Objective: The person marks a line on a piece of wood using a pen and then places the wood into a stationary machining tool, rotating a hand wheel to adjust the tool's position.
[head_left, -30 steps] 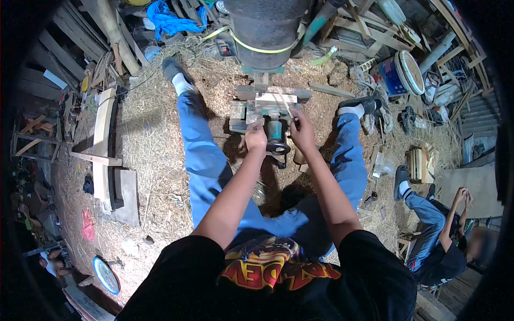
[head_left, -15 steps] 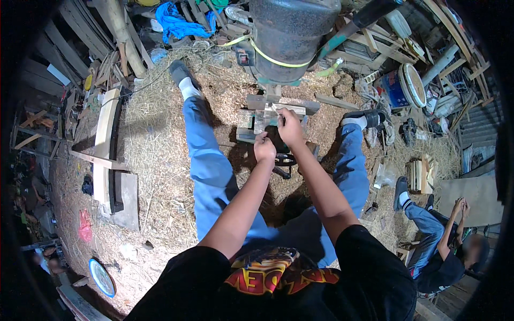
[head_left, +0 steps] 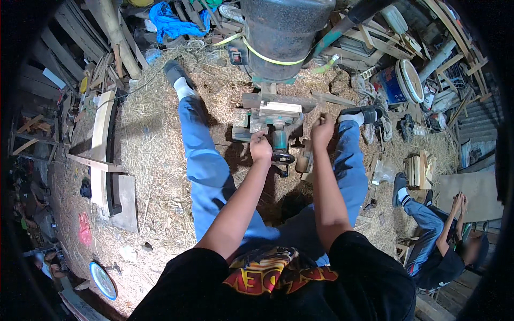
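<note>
My left hand (head_left: pixel 261 147) is curled just below the left part of a metal vise (head_left: pixel 242 119). Its fingertips are against or close to the vise's edge, and anything in them is hidden. Closed fingers on my right hand (head_left: pixel 322 134) point up, apart from the vise on its right; what they hold, if anything, is too small to name. A pale wood block (head_left: pixel 282 107) lies across the vise, below the dark motor-like housing (head_left: pixel 286 43) of a machine. A black handwheel (head_left: pixel 282 157) sits between my forearms.
Wood shavings and straw (head_left: pixel 152 160) cover the ground between my outstretched legs. To the left lies a long pale plank (head_left: pixel 101 144). A blue and white bucket (head_left: pixel 393 88) stands at the far right. Another person (head_left: pixel 447 257) sits at the lower right.
My right hand has moved right, away from the wood block, to beside the vise. The left hand stays near the vise's lower edge. The view has shifted slightly.
</note>
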A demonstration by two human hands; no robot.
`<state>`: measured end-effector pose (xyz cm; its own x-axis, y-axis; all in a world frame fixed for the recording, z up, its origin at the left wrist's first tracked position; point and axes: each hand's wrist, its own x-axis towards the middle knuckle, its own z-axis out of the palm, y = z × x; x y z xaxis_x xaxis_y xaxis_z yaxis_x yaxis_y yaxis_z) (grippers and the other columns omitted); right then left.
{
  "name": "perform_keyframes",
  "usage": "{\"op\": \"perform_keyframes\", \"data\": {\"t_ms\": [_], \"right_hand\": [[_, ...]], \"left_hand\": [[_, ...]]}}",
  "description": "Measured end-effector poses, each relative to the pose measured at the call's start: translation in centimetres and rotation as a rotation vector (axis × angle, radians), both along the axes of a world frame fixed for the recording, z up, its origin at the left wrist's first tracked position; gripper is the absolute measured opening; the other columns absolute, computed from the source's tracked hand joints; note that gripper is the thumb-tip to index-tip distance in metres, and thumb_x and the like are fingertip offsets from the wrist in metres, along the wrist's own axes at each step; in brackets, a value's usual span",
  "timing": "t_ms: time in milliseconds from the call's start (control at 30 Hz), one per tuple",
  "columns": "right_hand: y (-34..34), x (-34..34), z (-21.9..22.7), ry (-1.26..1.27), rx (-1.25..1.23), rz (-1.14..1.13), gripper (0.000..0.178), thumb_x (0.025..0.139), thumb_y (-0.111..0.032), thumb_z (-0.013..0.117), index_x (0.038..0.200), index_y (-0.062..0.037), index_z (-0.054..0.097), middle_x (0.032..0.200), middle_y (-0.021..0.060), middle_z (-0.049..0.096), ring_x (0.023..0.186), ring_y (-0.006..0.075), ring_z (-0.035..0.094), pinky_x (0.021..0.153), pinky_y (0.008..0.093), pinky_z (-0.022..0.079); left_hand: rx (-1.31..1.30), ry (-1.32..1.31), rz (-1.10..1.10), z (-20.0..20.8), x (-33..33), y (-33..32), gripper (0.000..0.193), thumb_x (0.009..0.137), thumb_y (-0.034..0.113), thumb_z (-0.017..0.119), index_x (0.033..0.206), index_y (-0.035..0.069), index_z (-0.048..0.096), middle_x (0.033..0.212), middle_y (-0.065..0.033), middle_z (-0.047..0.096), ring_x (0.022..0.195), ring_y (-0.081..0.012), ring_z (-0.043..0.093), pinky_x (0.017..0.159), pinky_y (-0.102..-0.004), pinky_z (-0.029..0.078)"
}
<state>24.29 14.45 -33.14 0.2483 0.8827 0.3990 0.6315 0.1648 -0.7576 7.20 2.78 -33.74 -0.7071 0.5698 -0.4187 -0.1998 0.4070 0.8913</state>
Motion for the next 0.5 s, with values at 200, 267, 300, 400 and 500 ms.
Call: {"op": "perform_keyframes", "data": {"t_ms": [200,267,300,400,500], "right_hand": [[-1.8,-0.2,2.2,-0.143,0.032,0.094,0.021,0.086,0.000,0.062,0.107,-0.0017,0.067,0.080,0.0166,0.063,0.073,0.0297,0.060,0.071,0.0378,0.050],[-2.4,-2.2,1.6,-0.058,0.000,0.240,0.022,0.087,0.001,0.062,0.108,-0.0028,0.067,0.079,0.0159,0.062,0.072,0.0290,0.059,0.069,0.0382,0.049],[-2.5,-3.6,1.6,-0.012,-0.009,0.318,0.021,0.084,0.001,0.064,0.105,-0.0036,0.067,0.086,0.0184,0.064,0.080,0.0347,0.061,0.074,0.0425,0.050],[-2.6,-8.1,2.4,-0.012,-0.091,0.462,0.022,0.084,0.001,0.065,0.105,-0.0063,0.065,0.092,0.0205,0.064,0.089,0.0424,0.064,0.077,0.0478,0.051],[-1.9,-10.0,2.6,-0.073,-0.157,0.502,0.022,0.086,-0.001,0.063,0.108,-0.0064,0.065,0.096,0.0231,0.063,0.090,0.0442,0.063,0.079,0.0506,0.051]], "left_hand": [[0.007,0.050,0.005,-0.9,-0.7,-0.4,0.022,0.096,0.012,0.056,0.112,0.010,0.071,0.115,-0.0132,0.072,0.109,-0.0287,0.067,0.098,-0.0377,0.050],[0.009,0.016,-0.017,-0.8,-0.4,-0.3,0.023,0.098,0.015,0.056,0.116,0.009,0.070,0.117,-0.0127,0.071,0.111,-0.0268,0.065,0.099,-0.0377,0.048],[0.018,0.032,-0.009,-1.2,-0.4,-0.1,0.023,0.097,0.014,0.056,0.115,0.010,0.070,0.116,-0.0131,0.071,0.110,-0.0281,0.066,0.098,-0.0381,0.049],[0.019,0.059,0.013,-2.6,-0.9,0.1,0.024,0.094,0.012,0.056,0.115,0.011,0.069,0.113,-0.0144,0.073,0.108,-0.0307,0.068,0.096,-0.0389,0.050],[0.036,0.066,0.005,-3.2,-0.5,0.4,0.025,0.094,0.013,0.056,0.116,0.010,0.068,0.111,-0.0168,0.072,0.104,-0.0316,0.069,0.093,-0.0401,0.052]]}}
